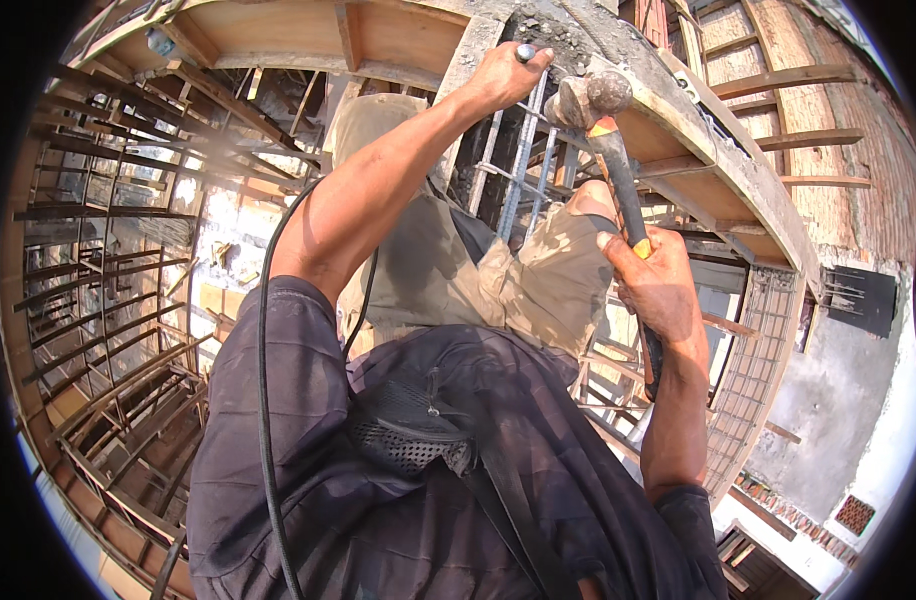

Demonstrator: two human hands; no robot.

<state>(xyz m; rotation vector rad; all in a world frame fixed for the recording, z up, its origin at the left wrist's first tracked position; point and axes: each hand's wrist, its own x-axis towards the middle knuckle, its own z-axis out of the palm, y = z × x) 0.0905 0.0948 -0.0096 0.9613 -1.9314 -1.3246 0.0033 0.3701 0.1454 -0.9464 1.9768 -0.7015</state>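
My left hand [506, 76] is closed round a metal chisel [525, 53], whose round end pokes out above the fist. The rest of the chisel is hidden by the hand. Broken grey concrete [553, 38] lies just beyond it. My right hand [660, 285] grips the black handle of a hammer [626, 185], with orange and yellow bands on it. The hammer's dusty head [590, 98] hangs in the air to the right of the chisel, apart from it. Steel reinforcing bars [523, 160] run down between my knees.
Wooden formwork [268, 35] curves across the far side, and a concrete-edged beam [718, 160] bends down the right. Wooden scaffolding [108, 210] drops away at the left. A steel mesh [753, 390] lies in formwork at the right. A black cable [268, 400] hangs along my left arm.
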